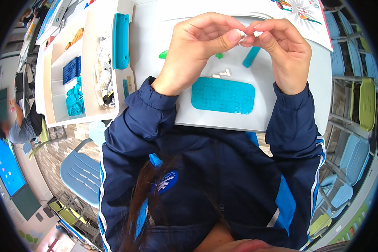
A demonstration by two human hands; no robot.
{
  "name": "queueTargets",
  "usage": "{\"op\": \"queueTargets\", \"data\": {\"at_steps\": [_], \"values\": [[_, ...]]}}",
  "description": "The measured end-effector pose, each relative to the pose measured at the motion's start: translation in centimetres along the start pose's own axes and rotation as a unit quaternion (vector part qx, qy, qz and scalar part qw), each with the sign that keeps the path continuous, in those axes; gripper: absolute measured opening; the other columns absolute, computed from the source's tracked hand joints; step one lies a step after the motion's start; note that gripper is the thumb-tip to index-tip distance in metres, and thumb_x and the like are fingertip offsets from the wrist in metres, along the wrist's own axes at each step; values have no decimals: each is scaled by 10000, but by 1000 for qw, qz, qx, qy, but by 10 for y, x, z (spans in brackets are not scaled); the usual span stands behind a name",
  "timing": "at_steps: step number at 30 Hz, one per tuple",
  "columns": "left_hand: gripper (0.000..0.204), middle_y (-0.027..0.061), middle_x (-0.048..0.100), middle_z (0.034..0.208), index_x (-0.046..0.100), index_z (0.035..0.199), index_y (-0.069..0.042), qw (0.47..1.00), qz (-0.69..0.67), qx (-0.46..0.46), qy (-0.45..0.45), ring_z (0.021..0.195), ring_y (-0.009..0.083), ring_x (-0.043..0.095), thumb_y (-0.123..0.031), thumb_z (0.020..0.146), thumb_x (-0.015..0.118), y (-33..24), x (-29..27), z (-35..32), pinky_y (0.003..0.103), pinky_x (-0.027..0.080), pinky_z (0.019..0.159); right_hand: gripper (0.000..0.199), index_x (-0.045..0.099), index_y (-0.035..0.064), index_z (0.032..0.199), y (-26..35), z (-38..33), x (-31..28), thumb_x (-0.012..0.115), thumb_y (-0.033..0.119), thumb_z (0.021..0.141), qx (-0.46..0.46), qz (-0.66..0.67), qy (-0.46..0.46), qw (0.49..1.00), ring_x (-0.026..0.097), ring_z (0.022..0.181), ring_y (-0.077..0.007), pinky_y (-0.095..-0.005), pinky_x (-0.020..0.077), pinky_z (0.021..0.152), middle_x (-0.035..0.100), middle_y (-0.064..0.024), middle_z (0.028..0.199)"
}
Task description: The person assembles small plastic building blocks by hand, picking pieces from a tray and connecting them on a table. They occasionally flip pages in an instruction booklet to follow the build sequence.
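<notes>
Above the far part of the white table, my left hand pinches a small white building piece between thumb and forefinger. Close against it, my right hand holds another small white piece in its fingertips. Fingers hide much of both pieces, so I cannot tell whether they are joined. A teal studded baseplate with rounded corners lies between my forearms. Just beyond it are a few loose white connector pieces, a small green piece and a teal bar.
On the left stands a white sorting tray with blue, teal, orange and white bricks in compartments. A teal bin sits along its right side. An open picture booklet lies at the far right. A blue chair stands left of me.
</notes>
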State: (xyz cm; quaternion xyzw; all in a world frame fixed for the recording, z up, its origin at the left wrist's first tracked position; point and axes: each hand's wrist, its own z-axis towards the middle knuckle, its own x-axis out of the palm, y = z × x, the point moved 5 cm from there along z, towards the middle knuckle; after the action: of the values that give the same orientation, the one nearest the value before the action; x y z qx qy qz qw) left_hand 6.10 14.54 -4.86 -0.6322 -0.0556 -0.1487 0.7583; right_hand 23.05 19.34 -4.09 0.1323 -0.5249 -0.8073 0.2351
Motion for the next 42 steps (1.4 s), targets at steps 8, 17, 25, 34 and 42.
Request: {"op": "queueTargets", "data": {"at_steps": [8,17,25,34,42], "values": [[186,101,688,1000,638,1130,11,1000,-13,13,-22,912,155,629,-72,964,626,-2,-3,-1,292,496,866,162,639,-41,1070,1,0,5,636,69,951,14,6,-24,1000,689,900,-226,-359,565,843,689,-148,1038],[228,123,686,1029,624,1164,26,999,-19,37,-4,923,175,652,-69,957,631,0,-6,1,306,506,889,215,675,-53,1108,4,3,11,680,17,906,-9,7,2,1000,693,843,-187,-300,558,777,708,-138,1016],[216,118,715,1019,639,1119,15,997,0,37,-66,945,174,674,-33,913,681,-4,-6,-1,280,513,860,214,672,-57,1094,10,1,12,686,-35,882,22,6,-17,1000,691,892,-184,-296,562,815,706,-138,1007],[162,92,707,1049,701,1033,-7,998,29,16,-54,947,146,658,-36,876,729,3,-6,-3,256,505,821,167,703,-61,1006,17,-2,15,706,-72,840,-56,-63,-15,996,683,901,-183,-279,543,821,709,-114,968],[119,78,706,987,724,972,-17,997,40,43,-53,900,144,658,2,855,729,4,-6,-3,252,503,789,173,738,-12,959,26,-4,19,702,-87,807,-152,-224,6,963,674,830,-173,-255,529,723,704,-109,915]]}}
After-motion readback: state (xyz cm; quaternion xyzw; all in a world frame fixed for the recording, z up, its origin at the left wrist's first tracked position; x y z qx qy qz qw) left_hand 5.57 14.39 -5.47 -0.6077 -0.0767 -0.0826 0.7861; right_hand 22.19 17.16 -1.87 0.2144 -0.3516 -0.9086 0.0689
